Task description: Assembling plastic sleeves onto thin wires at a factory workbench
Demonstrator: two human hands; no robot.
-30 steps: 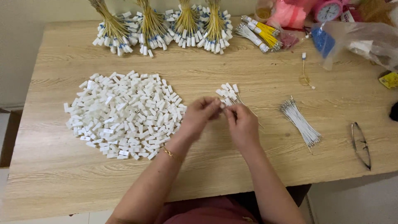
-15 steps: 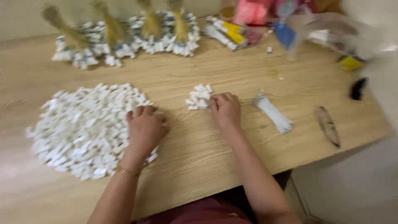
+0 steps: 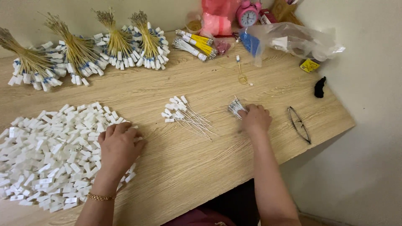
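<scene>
My left hand (image 3: 118, 147) rests palm down on the right edge of a big heap of small white tags (image 3: 50, 150), fingers curled into the pieces. My right hand (image 3: 254, 118) lies on a bundle of thin white wires (image 3: 235, 107), fingers closed over its near end. Between my hands sits a small cluster of tags with wires attached (image 3: 182, 114), wires fanning toward the front right. What each hand pinches is hidden under the fingers.
Several tied bundles of finished tags with yellow stems (image 3: 83, 52) line the back of the wooden table (image 3: 188, 167). Eyeglasses (image 3: 299, 124) lie near the right edge. A clear plastic bag (image 3: 293, 39), a pink clock (image 3: 248, 14) and a black clip (image 3: 320, 87) sit at the back right.
Both hands were together at the small cluster; now my left hand has gone left onto the white heap and my right hand right onto the wire bundle. The view has swung right.
</scene>
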